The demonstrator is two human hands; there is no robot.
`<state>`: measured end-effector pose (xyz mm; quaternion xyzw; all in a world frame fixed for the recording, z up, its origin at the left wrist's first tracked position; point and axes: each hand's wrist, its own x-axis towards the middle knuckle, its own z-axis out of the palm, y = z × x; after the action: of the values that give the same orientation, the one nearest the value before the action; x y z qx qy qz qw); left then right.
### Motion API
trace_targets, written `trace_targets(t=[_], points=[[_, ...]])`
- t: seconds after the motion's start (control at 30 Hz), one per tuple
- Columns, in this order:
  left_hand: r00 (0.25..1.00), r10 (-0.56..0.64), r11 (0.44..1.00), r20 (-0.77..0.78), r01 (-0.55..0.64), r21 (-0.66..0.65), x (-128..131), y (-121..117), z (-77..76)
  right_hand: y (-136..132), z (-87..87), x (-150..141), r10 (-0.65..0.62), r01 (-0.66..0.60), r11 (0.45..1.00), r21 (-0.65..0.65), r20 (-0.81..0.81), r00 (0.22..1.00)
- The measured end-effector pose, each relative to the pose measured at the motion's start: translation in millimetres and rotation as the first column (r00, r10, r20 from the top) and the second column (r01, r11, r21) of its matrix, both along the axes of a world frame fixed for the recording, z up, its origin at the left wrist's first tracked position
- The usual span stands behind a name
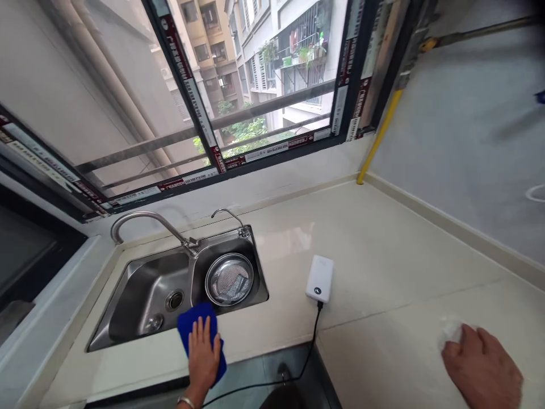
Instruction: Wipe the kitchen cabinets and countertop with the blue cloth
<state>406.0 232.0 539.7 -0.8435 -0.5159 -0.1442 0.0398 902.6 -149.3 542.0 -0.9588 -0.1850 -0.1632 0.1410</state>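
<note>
Here, my left hand [203, 353] presses flat, fingers spread, on a blue cloth [200, 335] at the table's front edge by the sink [128, 295]; my right hand [481, 366] curls over a white rag [450, 329].

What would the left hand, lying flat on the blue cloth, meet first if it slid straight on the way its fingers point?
The left hand points over the blue cloth toward the stainless steel sink. It would probably pass the sink's front rim and drop into the basin, near the round metal strainer basket.
</note>
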Motion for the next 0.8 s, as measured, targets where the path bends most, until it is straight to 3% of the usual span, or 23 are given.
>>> trace_targets(t=[0.13, 0.27, 0.37, 0.47, 0.63, 0.8], points=[[0.97, -0.242, 0.97, -0.021, 0.242, -0.014, 67.8, -22.9, 5.5, 1.8, -3.8, 5.0, 0.016, -0.016, 1.0, 0.026, 0.024, 1.0], [0.917, -0.398, 0.916, -0.025, 0.396, -0.059, 123.3, -38.3, 10.4, 1.6, -8.7, 7.7, -0.032, 0.031, 0.999, 0.02, 0.027, 0.999], [0.901, -0.435, 0.899, -0.008, 0.434, -0.059, 160.6, -49.1, 7.6, 1.4, -12.0, 8.4, -0.045, 0.045, 0.999, 0.004, 0.027, 0.999], [0.917, -0.396, 0.916, 0.044, 0.398, -0.04, 193.1, -57.7, 3.1, 2.1, -13.5, 9.2, -0.058, 0.058, 0.998, 0.003, 0.039, 0.998], [0.929, -0.347, 0.931, 0.126, 0.358, -0.073, 224.5, -60.4, 2.5, 4.9, -10.9, 8.9, -0.081, 0.081, 0.997, -0.002, 0.06, 0.995], [0.915, -0.376, 0.919, 0.147, 0.389, -0.068, 219.1, -58.0, 3.7, 3.8, -11.4, 7.3, -0.068, 0.067, 0.998, 0.014, 0.099, 0.993]])
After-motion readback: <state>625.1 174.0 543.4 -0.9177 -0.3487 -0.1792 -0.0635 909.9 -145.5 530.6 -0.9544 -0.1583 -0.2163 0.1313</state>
